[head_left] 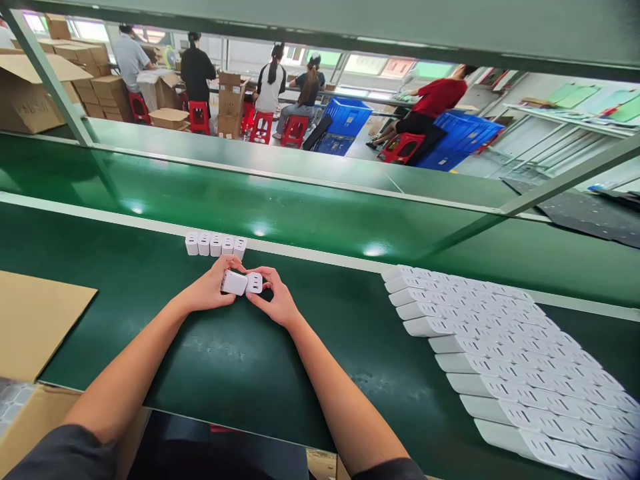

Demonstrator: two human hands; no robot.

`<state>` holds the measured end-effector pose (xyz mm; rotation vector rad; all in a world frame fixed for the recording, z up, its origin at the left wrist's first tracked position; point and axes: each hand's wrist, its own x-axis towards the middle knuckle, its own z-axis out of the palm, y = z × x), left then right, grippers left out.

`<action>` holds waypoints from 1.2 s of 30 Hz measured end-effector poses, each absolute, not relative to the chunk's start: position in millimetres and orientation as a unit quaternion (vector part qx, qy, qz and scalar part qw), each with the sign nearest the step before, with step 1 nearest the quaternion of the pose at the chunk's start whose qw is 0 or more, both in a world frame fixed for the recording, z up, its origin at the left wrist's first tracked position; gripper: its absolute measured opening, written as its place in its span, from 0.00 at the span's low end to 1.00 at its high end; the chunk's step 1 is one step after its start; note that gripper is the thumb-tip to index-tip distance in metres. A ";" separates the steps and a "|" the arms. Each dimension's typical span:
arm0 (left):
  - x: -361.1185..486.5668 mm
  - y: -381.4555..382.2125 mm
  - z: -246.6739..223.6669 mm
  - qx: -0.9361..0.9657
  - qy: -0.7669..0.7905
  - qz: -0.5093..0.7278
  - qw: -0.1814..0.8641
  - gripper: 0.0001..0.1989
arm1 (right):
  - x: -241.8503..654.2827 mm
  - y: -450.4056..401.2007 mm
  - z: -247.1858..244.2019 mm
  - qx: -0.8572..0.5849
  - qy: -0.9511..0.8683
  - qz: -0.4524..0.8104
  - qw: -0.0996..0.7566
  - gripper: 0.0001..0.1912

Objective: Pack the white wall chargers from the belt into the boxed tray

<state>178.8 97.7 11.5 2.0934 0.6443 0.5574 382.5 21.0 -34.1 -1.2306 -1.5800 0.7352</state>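
Observation:
My left hand (213,287) grips a white charger (234,283) that lies on its side between thumb and fingers. In my right hand (274,297) is a second white charger (255,283), its port face turned up toward me. The two chargers touch or nearly touch each other above the green work surface (240,367). Just beyond my hands stands a short row of white chargers (215,244), side by side with ports showing. To the right, a large block of white chargers (520,360) is packed in tight rows.
A cardboard sheet (45,320) lies at the left edge. Behind the pale strip runs a green belt (310,213), with a grey metal post (50,80) at left and a slanted bar (575,177) at right. Several people sit farther back near blue crates (345,119) and cardboard boxes (107,93).

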 end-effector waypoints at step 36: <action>171.7 106.1 8.5 0.826 0.407 0.123 0.370 0.24 | 376.9 19.9 -34.8 -0.560 -0.694 0.174 0.418 0.22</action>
